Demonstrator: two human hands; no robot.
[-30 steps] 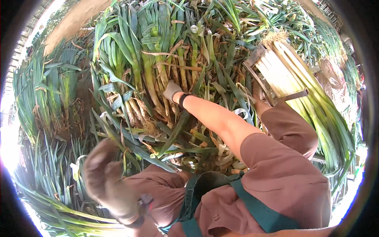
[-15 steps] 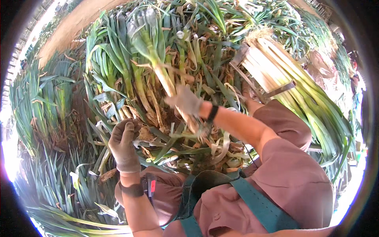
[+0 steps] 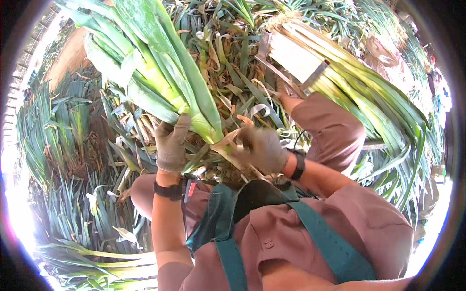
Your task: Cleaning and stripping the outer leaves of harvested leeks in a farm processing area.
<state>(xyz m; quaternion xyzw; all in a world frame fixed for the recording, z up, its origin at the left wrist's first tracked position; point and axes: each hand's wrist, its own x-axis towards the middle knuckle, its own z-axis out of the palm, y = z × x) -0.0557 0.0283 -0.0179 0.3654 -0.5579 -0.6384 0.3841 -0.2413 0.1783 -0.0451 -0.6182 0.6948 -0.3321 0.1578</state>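
Observation:
A large leek with broad green leaves slants across in front of me, its leafy top to the far left and its stem pointing down toward my lap. My left hand, in a dirty grey glove, grips it from the left side where the leaves spread. A dry brown outer leaf curls off the stem. Close by the lower stem is my right hand, also gloved; its fingers are smeared by motion, so their hold is unclear. The root end is partly hidden.
At the right, a metal frame holds a bundle of trimmed leeks with white stems. Untrimmed leeks stand in piles to the left. Stripped leaves litter the ground ahead. A pinkish plastic bag lies far right.
The leek has come nearer and tilted leftward, its leaves now large in view. My left hand, empty before, has closed on it. My right hand has moved closer to my body along the stem.

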